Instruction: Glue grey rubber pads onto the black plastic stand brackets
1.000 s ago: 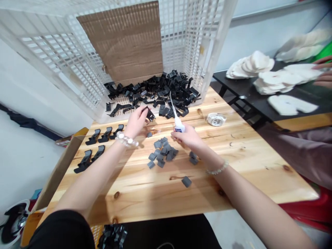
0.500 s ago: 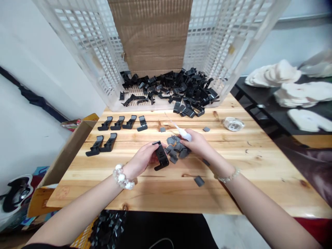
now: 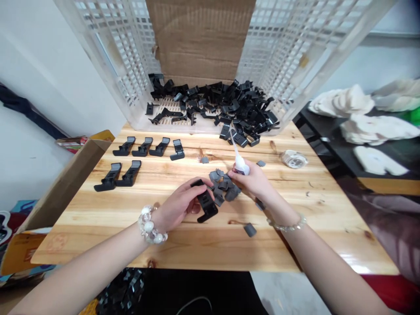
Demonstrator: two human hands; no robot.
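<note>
My left hand (image 3: 179, 201) is closed on a black plastic bracket (image 3: 206, 203), its thumb lying across the upper end. The bracket's slotted face and lower lip are in sight. In my right hand (image 3: 254, 179) is a small white squeeze bottle (image 3: 242, 165) with a long thin nozzle pointing away from me. Between the two hands lies a pile of small grey pads (image 3: 225, 186), close to the right fingertips. To the left, several similar brackets (image 3: 131, 173) stand in two rows on the wooden table. Some have a grey face on the upper end.
A white plastic crate (image 3: 288, 100) on its side holds many black brackets (image 3: 243, 105) at the back. A roll of clear tape (image 3: 294, 159) lies at right. Loose grey pads (image 3: 250, 229) are scattered about. A cardboard box (image 3: 65, 175) stands beyond the table's left edge.
The bottle's nozzle has swung from pointing up and left to pointing nearly straight away from me. My left thumb lies further across the bracket. The camera view has shifted slightly.
</note>
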